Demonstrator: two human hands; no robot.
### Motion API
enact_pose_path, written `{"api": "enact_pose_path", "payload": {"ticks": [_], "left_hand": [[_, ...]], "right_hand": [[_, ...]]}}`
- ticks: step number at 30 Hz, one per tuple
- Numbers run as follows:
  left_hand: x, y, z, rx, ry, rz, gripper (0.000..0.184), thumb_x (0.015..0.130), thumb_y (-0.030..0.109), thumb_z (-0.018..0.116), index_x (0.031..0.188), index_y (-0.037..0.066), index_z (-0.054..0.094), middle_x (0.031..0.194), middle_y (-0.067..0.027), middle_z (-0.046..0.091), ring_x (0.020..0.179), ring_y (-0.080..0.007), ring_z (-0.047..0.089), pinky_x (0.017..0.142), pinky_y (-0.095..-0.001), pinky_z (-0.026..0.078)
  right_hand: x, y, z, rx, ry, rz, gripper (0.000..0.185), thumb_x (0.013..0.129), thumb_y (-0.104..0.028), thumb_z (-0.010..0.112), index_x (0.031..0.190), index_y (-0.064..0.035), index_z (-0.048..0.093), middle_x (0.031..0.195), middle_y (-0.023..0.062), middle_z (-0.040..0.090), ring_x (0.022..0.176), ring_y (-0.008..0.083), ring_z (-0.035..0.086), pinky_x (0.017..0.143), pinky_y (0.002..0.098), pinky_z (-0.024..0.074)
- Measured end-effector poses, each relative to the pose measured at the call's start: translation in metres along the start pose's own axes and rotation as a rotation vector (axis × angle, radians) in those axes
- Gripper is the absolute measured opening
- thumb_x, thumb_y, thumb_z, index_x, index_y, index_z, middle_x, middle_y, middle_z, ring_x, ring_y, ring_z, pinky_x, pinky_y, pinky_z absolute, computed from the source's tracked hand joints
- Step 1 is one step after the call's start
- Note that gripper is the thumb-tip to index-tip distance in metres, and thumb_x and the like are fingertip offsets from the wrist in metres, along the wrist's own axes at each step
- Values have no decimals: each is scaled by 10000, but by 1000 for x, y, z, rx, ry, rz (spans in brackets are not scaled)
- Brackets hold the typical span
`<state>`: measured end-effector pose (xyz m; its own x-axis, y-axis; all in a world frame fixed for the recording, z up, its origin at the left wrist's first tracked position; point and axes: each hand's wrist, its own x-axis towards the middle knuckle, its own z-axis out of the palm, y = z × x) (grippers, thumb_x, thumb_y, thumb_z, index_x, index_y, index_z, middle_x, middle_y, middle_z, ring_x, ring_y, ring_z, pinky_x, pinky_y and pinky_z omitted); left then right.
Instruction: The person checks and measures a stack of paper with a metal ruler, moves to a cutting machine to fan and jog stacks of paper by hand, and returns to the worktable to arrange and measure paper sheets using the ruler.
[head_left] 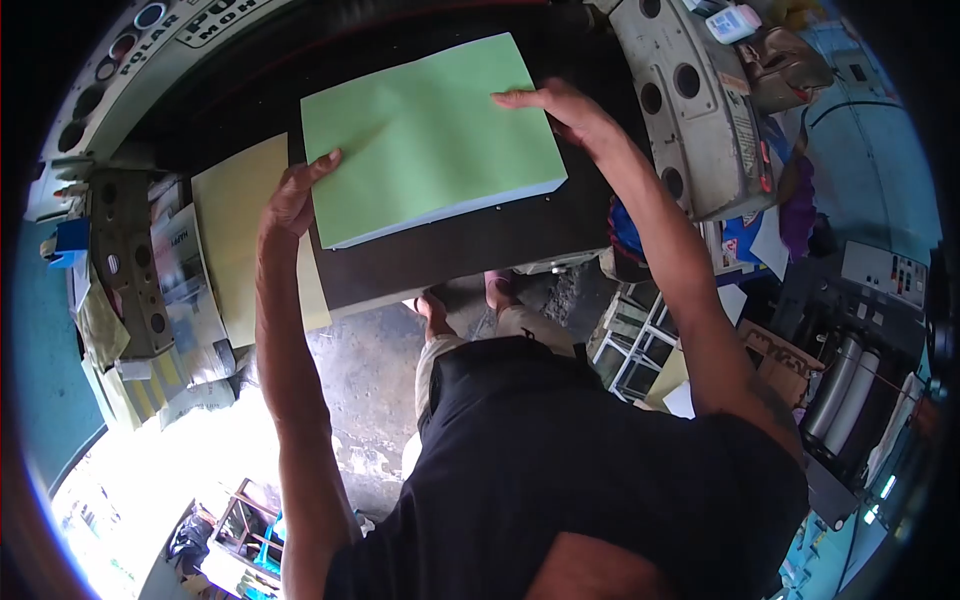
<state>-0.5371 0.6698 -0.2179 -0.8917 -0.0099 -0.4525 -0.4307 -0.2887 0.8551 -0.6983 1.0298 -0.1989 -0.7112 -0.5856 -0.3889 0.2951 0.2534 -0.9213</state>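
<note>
A thick stack of paper [430,150] with a green top sheet and white edges below lies over the dark machine table [430,260]. My left hand [297,195] grips its left edge, thumb on top of the green sheet and fingers hidden at the side. At the right edge, my right hand [560,108] holds the stack too, its thumb stretched over the top and its other fingers mostly out of sight beneath. Left of the stack lies a pale yellow sheet [245,240], partly behind my left forearm.
Grey machine housings stand at left [125,265] and right [695,110]. A white bottle [733,24] and brown bag [787,68] sit at the upper right. Below the table's front edge are my feet and a white rack [635,340]. Rollers [845,390] stand at the far right.
</note>
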Motion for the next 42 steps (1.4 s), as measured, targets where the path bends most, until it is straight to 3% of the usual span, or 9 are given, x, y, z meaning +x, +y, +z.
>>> {"api": "enact_pose_path", "payload": {"ticks": [2, 14, 15, 25, 28, 30, 37, 39, 42], "left_hand": [[-6, -8, -3, -28, 16, -113, 595, 819, 357, 787, 1155, -99, 604, 1068, -174, 677, 956, -234, 670, 883, -341, 530], [-45, -16, 5, -85, -18, -38, 433, 874, 256, 738, 1160, -38, 601, 991, -111, 692, 834, -188, 691, 778, -310, 576], [-50, -20, 6, -39, 17, 5, 521, 873, 341, 730, 1126, -103, 626, 1012, -157, 698, 846, -206, 692, 786, -311, 554], [-134, -53, -7, -60, 168, -28, 529, 850, 399, 734, 1054, -85, 667, 886, -127, 712, 731, -182, 698, 650, -273, 551], [-180, -51, -13, -48, 207, 26, 537, 841, 408, 741, 1066, -75, 669, 886, -139, 714, 710, -190, 700, 620, -274, 552], [-216, -49, -29, -52, 244, -66, 438, 912, 297, 688, 1086, -103, 652, 998, -137, 707, 876, -188, 690, 800, -297, 537], [-360, -23, -114, -25, 249, 72, 514, 821, 394, 757, 1058, -58, 689, 946, -151, 721, 808, -246, 715, 718, -363, 582], [-397, -14, -158, -13, 240, 89, 476, 865, 335, 742, 1077, -84, 663, 972, -135, 712, 824, -184, 704, 751, -305, 563], [-470, 32, -211, 142, 253, 76, 479, 874, 339, 731, 1090, -82, 656, 989, -136, 711, 834, -183, 705, 773, -303, 567]], "right_hand": [[-13, -6, 1, -23, -48, 110, 605, 703, -406, 830, 1091, 38, 693, 950, 150, 716, 878, 230, 689, 735, 321, 524], [-32, -4, 16, 22, -141, 38, 591, 752, -421, 780, 1130, 23, 686, 1051, 110, 704, 966, 196, 657, 790, 321, 499], [-31, -3, 18, 20, -174, 32, 591, 752, -421, 780, 1130, 23, 686, 1051, 110, 704, 966, 196, 657, 790, 321, 499], [-43, -3, 67, -39, -249, 88, 520, 799, -345, 765, 1131, 44, 669, 1031, 115, 698, 956, 199, 657, 815, 316, 502], [-63, -20, 103, -15, -304, 72, 507, 797, -332, 765, 1114, 53, 671, 1018, 102, 701, 922, 185, 666, 782, 310, 511], [-82, -35, 133, -43, -296, 109, 516, 789, -328, 772, 1114, 58, 666, 1002, 98, 704, 872, 170, 674, 759, 295, 514], [-131, -60, 281, -15, -315, -29, 539, 791, -333, 769, 1139, 59, 644, 971, 97, 693, 836, 163, 674, 746, 282, 518], [-146, -74, 339, -6, -306, -67, 593, 792, -358, 767, 1186, 59, 613, 1021, 108, 673, 883, 171, 664, 778, 291, 516], [-159, -100, 417, -27, -290, -126, 626, 792, -382, 762, 1199, 64, 601, 1059, 115, 663, 922, 176, 655, 796, 296, 513]]}}
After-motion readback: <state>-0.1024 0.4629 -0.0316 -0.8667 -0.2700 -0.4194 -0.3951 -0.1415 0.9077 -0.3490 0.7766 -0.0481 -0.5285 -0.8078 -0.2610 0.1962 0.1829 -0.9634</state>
